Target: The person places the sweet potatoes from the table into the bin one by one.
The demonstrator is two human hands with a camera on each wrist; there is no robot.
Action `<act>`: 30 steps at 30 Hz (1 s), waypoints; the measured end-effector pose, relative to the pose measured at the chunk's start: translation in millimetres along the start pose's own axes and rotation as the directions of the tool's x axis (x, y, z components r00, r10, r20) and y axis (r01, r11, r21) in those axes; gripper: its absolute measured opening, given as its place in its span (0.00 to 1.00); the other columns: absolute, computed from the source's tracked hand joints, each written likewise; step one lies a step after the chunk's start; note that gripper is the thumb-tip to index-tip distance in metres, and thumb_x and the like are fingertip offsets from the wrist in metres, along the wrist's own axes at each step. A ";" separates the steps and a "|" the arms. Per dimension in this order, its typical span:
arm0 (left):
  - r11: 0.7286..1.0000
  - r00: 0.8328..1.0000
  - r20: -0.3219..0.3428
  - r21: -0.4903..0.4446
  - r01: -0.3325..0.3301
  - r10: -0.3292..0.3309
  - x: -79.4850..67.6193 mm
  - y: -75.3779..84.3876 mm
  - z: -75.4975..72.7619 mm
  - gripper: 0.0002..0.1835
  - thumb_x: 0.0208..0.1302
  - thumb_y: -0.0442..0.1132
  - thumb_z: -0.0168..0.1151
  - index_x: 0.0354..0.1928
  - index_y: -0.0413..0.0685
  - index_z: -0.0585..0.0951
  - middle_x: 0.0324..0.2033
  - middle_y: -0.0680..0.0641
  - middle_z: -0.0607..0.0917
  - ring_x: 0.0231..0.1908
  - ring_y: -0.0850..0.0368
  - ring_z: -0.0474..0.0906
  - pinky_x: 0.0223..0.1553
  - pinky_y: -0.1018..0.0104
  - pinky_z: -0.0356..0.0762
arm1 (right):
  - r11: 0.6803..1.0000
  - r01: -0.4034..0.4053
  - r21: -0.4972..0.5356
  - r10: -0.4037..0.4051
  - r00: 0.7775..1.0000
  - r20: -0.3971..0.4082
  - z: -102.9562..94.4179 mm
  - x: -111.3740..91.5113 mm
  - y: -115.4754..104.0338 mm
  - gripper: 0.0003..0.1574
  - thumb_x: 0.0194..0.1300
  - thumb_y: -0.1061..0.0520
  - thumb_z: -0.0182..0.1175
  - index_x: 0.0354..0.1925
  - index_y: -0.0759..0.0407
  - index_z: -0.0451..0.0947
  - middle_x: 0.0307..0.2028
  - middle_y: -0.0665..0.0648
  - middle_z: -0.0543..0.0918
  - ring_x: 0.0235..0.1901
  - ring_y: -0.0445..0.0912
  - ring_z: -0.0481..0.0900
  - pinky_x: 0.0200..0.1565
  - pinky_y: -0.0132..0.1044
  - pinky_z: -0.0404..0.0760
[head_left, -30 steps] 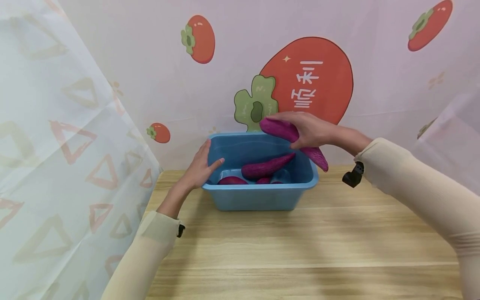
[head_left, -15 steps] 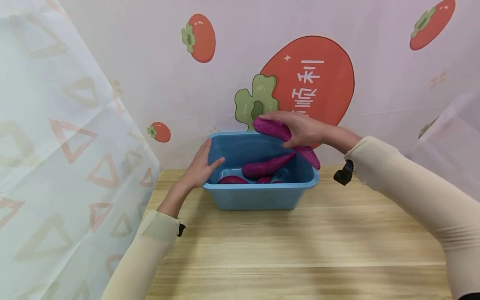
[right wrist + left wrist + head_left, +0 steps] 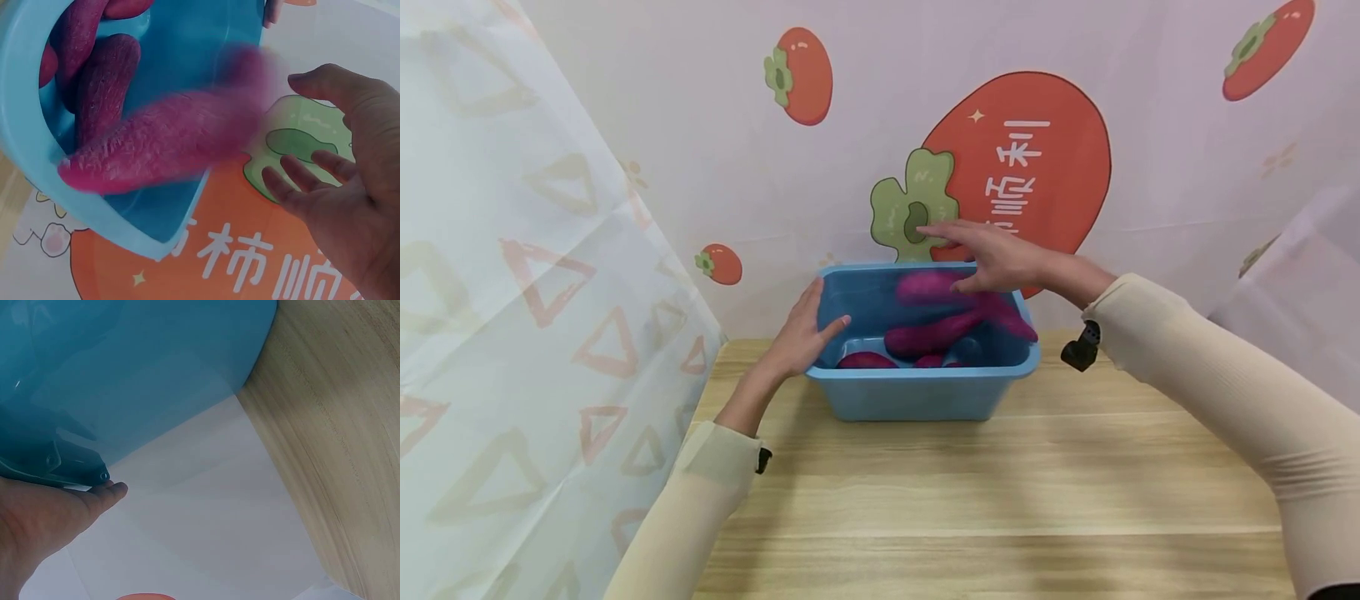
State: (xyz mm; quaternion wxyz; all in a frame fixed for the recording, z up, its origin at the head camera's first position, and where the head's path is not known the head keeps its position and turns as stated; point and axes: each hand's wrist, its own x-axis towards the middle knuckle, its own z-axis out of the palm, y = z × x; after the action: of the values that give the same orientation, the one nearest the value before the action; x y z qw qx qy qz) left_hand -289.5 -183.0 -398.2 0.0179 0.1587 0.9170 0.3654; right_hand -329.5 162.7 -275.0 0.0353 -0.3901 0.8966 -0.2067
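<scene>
A long magenta sweet potato drops blurred into the blue plastic tub, its far end overlapping the tub's right rim in the head view. Just above it, my right hand has its fingers spread, with a gap between them and the sweet potato in the right wrist view. My left hand rests at the tub's left rim, thumb stretched over the inside. In the left wrist view, straight fingers lie under the rim's outer edge. Another long sweet potato lies inside, with several more partly hidden behind the front wall.
The tub stands on a pale wooden table, close to a white backdrop cloth printed with orange persimmons. At the left a patterned cloth hangs along the table's side.
My right hand moved slightly left over the tub, then its fingers opened and let go of the sweet potato, which has dropped lower. The left hand stayed at the rim.
</scene>
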 end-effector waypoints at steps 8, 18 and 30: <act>1.000 1.000 0.001 0.005 0.000 0.000 0.1 -0.5 -0.5 0.51 0.79 0.59 0.53 0.86 0.44 0.36 0.86 0.40 0.41 0.84 0.38 0.37 0.79 0.31 0.43 | 1.000 -0.006 -0.016 0.006 1.000 0.002 -0.2 -1.5 0.6 0.57 0.64 0.55 0.76 0.83 0.58 0.58 0.80 0.64 0.62 0.79 0.63 0.57 0.73 0.69 0.65; 1.000 1.000 0.003 0.016 0.002 -0.002 -0.5 -1.1 -1.2 0.51 0.79 0.60 0.53 0.86 0.44 0.36 0.86 0.40 0.41 0.84 0.38 0.38 0.79 0.31 0.44 | 0.999 -0.044 -0.024 0.045 0.999 0.021 0.5 -4.8 2.8 0.56 0.65 0.53 0.75 0.82 0.59 0.57 0.80 0.65 0.62 0.79 0.64 0.57 0.71 0.71 0.66; 0.997 1.000 0.017 0.081 -0.002 0.001 0.0 0.9 -4.9 0.52 0.79 0.59 0.53 0.85 0.43 0.36 0.85 0.40 0.41 0.84 0.37 0.37 0.79 0.31 0.44 | 0.992 -0.120 -0.041 0.121 0.992 0.029 3.4 -14.5 4.9 0.58 0.67 0.47 0.73 0.84 0.55 0.55 0.80 0.63 0.62 0.80 0.65 0.56 0.71 0.73 0.65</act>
State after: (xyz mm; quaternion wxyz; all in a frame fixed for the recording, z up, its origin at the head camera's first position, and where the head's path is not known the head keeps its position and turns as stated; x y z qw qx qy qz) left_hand -290.0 -185.7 -394.0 0.0187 0.1631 0.9307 0.3268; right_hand -322.0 174.9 -281.5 0.0544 -0.3390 0.9217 -0.1805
